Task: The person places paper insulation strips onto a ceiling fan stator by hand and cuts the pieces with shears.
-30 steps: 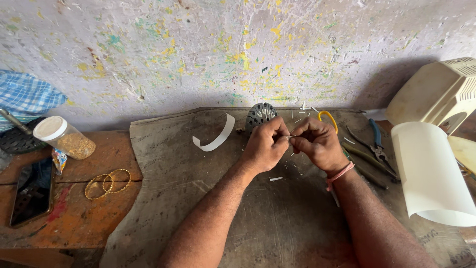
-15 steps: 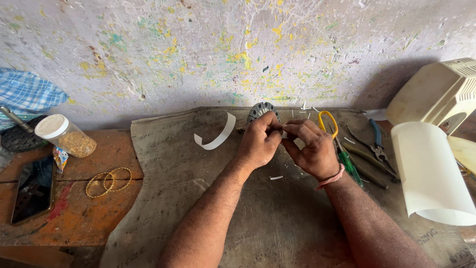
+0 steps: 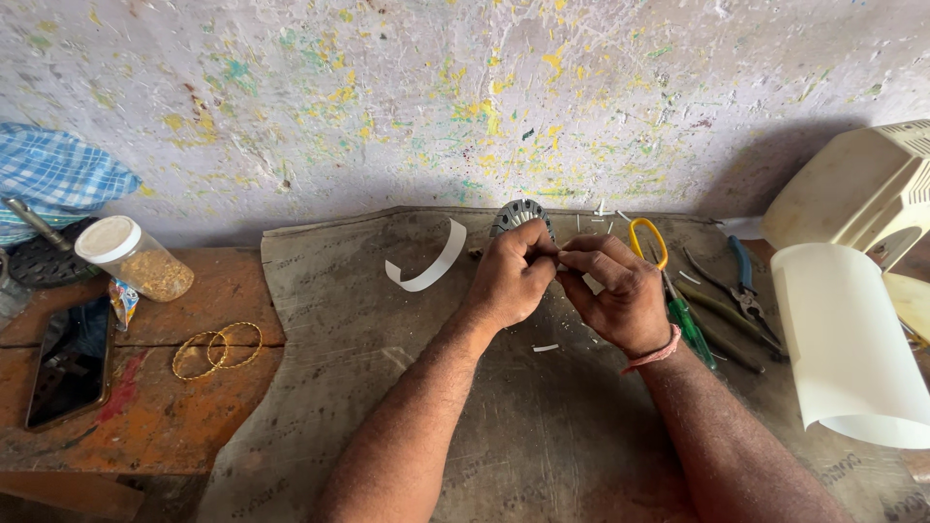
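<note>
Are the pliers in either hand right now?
No. The pliers lie on the mat to the right, apart from the left hand and right hand.

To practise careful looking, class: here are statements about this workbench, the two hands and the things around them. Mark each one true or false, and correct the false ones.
1. Both hands meet in front of the round slotted metal part. True.
2. The left hand holds the scissors. False: the yellow-handled scissors lie on the mat beside the right hand.
3. The jar has a white lid. True.
4. The phone lies right of the pliers. False: it lies far left; the blue-handled pliers are at the right.
5. Two gold rings rest on the orange board. True.
</note>
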